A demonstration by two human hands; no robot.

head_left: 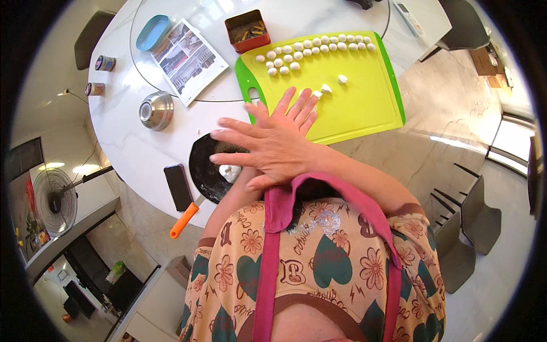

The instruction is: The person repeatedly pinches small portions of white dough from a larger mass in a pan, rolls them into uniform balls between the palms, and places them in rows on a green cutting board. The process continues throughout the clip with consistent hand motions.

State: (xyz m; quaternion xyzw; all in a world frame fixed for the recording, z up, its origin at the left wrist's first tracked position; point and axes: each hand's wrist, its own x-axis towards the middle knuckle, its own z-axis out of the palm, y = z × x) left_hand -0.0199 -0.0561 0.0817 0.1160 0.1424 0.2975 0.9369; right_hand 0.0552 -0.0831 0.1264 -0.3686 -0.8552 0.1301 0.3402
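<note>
My arms are crossed over the near edge of the table. My right hand (265, 142) reaches left with its fingers spread, palm down, lying over my left hand. My left hand (296, 111) stretches forward beneath it, its fingers fanned out at the left part of a lime-green cutting board (364, 108). Neither hand shows anything held. Small white dough balls (307, 44) stand in rows along the board's far side. Cut dough pieces (326, 89) lie near my left fingertips. A white dough lump (229, 172) sits in a black bowl (200, 165), partly hidden by my arms.
An orange-handled tool (185, 220) and a phone (179, 187) lie left of the bowl. Farther off are a metal bowl (155, 111), a printed magazine (191, 62), a blue dish (153, 32), a red tin (247, 31), two small jars (105, 63) and a white remote (409, 19).
</note>
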